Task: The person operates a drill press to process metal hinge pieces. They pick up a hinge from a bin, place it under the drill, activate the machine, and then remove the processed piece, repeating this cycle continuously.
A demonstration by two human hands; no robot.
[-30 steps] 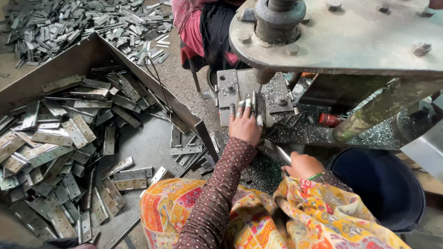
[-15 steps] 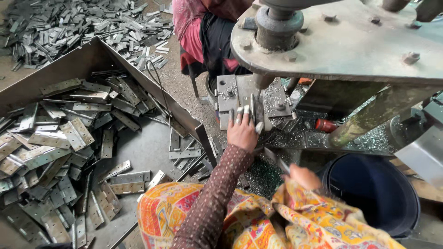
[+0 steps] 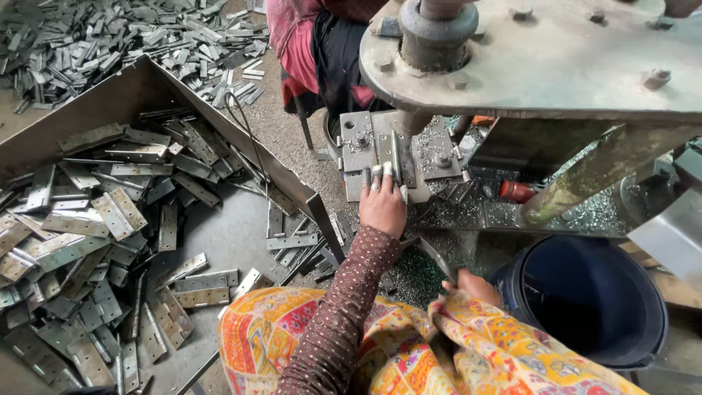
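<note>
My left hand [image 3: 382, 207], on a brown dotted sleeve, reaches forward onto the grey die plate [image 3: 360, 143] of a press. Its capped fingertips lie close together, pressing a narrow metal strip [image 3: 395, 156] on the plate. My right hand [image 3: 477, 285] sits low by my lap, above patterned orange and yellow cloth, closed on a dark flat metal piece [image 3: 433, 254] that points up and left. The heavy press head [image 3: 556, 62] hangs over the die.
A large metal tray [image 3: 219, 132] at left holds many flat hinge pieces [image 3: 117, 212]. More pieces cover the floor [image 3: 110, 36] beyond it. A dark blue bucket [image 3: 585, 292] stands at right. Another person in red cloth [image 3: 307, 51] sits behind the press. Metal shavings [image 3: 468, 212] litter the bed.
My left hand stays on the die plate with fingers flatter. My right hand has dropped a little towards my lap with its metal piece.
</note>
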